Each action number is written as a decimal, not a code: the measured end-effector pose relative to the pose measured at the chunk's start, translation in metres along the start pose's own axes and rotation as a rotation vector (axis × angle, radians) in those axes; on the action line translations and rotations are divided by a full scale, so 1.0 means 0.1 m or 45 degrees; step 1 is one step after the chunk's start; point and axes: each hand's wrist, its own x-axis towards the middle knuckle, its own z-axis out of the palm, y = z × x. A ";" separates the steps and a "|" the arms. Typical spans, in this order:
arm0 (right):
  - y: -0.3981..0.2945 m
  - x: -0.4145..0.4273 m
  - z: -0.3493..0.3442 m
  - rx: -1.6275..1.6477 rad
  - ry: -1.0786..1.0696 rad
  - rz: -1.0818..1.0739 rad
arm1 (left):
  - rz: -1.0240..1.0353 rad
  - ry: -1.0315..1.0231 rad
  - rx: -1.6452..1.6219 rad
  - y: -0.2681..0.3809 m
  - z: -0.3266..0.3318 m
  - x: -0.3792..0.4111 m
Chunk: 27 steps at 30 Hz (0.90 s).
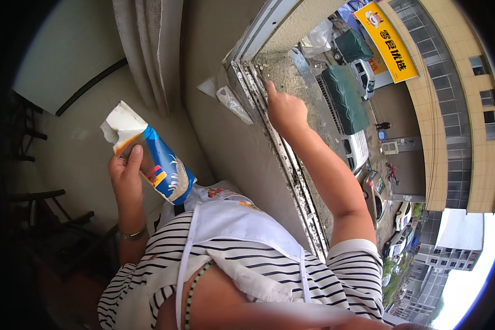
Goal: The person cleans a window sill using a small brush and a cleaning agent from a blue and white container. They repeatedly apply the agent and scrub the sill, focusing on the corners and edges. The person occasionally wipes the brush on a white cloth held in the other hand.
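My left hand (pixel 125 167) holds a folded piece of printed card or a flattened carton (pixel 160 156), blue with a white, torn-looking upper end; the thumb lies on its face and the fingers are behind it. On the other side, my right hand (pixel 286 108) reaches over the sliding-window track (pixel 268 123), fingers curled and index finger extended towards the dirty sill near the frame corner. No object shows in it, though its palm is hidden. Dirt and flaking white bits line the grooves of the track. A white apron (pixel 243 222) covers my striped shirt.
A broken whitish strip (pixel 233 105) juts from the wall below the frame corner. Curtains (pixel 144 49) hang to the left, above a tiled floor (pixel 78 140). Dark chairs (pixel 66 206) stand at the lower left. Outside lie a street with parked vehicles (pixel 354 152) and buildings.
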 end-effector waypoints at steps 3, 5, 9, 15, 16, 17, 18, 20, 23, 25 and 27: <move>-0.01 0.29 0.17 0.106 0.115 0.042 | 0.059 0.012 -0.002 0.04 0.03 0.01; 0.03 0.11 0.17 0.173 0.142 0.028 | 0.043 0.057 0.121 0.00 0.07 -0.03; 0.04 0.15 0.10 0.395 0.093 0.085 | 0.029 -0.134 0.084 0.07 0.02 -0.04; -0.04 0.18 -0.05 0.618 0.290 0.091 | 0.110 -0.142 0.047 0.31 0.25 -0.17; 0.00 0.13 -0.07 0.603 0.274 0.119 | 0.124 -0.145 0.056 0.29 0.25 -0.18; 0.06 0.08 -0.08 0.587 0.259 0.146 | 0.094 -0.131 0.068 0.29 0.21 -0.19; 0.18 -0.01 -0.09 0.439 0.176 0.089 | 0.066 -0.121 0.068 0.28 0.18 -0.20; 0.36 -0.12 0.04 0.326 0.160 0.055 | 0.037 -0.086 0.049 0.15 0.14 -0.14; 0.34 -0.22 -0.01 0.221 0.096 0.005 | -0.014 -0.018 0.037 -0.03 -0.03 -0.14; 0.23 -0.19 -0.03 0.136 0.023 -0.031 | -0.082 -0.030 0.007 -0.07 -0.12 -0.11; 0.17 -0.19 -0.01 0.105 0.002 -0.044 | 0.085 0.005 0.084 -0.18 -0.12 -0.03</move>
